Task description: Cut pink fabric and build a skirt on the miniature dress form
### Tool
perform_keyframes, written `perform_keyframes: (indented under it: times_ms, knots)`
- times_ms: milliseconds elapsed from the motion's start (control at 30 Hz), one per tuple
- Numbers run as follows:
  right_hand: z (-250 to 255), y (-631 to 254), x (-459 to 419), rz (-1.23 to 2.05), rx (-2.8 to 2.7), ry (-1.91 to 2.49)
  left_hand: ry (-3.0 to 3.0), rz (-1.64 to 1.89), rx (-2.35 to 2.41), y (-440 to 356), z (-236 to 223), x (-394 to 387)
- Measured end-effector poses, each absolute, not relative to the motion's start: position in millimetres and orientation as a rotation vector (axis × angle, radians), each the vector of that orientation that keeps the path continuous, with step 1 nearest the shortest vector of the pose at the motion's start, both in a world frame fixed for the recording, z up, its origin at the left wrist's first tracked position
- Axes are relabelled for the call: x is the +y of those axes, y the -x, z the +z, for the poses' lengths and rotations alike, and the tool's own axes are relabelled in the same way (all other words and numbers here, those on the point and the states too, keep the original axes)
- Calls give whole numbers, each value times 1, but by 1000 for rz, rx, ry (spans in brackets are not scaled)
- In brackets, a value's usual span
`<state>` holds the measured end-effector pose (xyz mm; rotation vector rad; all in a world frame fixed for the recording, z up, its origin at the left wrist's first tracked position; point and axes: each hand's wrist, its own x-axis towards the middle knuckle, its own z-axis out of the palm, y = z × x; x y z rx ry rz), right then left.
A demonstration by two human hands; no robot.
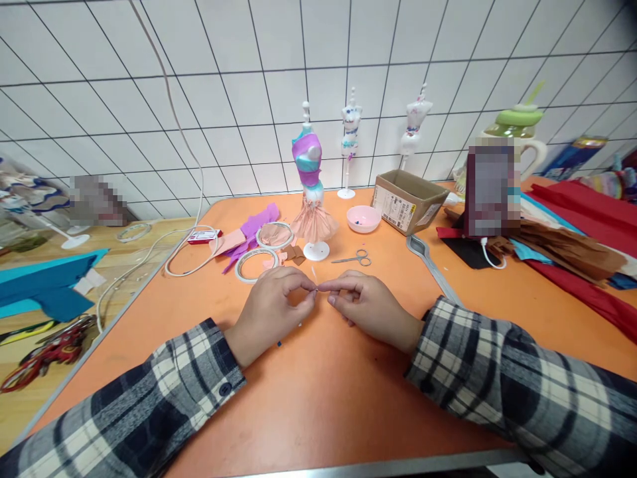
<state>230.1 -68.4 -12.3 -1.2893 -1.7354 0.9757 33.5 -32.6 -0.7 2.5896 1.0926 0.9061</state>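
My left hand is closed in a pinch, thumb and index fingertip pressed on something too small to make out. My right hand reaches in from the other side. Its index finger is stretched out to the left fingertips, and its thumb is a little apart below. Just beyond my hands stands a small white dress form wrapped in purple and teal, with a peach crepe paper skirt. Small scissors lie closed to its right. Two rolls of tape, a front one and a back one, lie to its left.
Purple paper and a small red-and-white box lie back left. A pink bowl, a cardboard box and two more dress forms stand behind. At right are a propped phone, a green-lidded jug and coloured paper.
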Motion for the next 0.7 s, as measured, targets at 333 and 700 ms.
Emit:
perform_keyframes:
  times_ms: [333, 700]
  knots:
    - [-9, -230, -66, 1028, -1630, 1345, -2664, 870, 991, -32, 1, -39]
    - [-9, -231, -69, 1699, -1151, 1208, -2763, 821, 1133, -26, -1, -34]
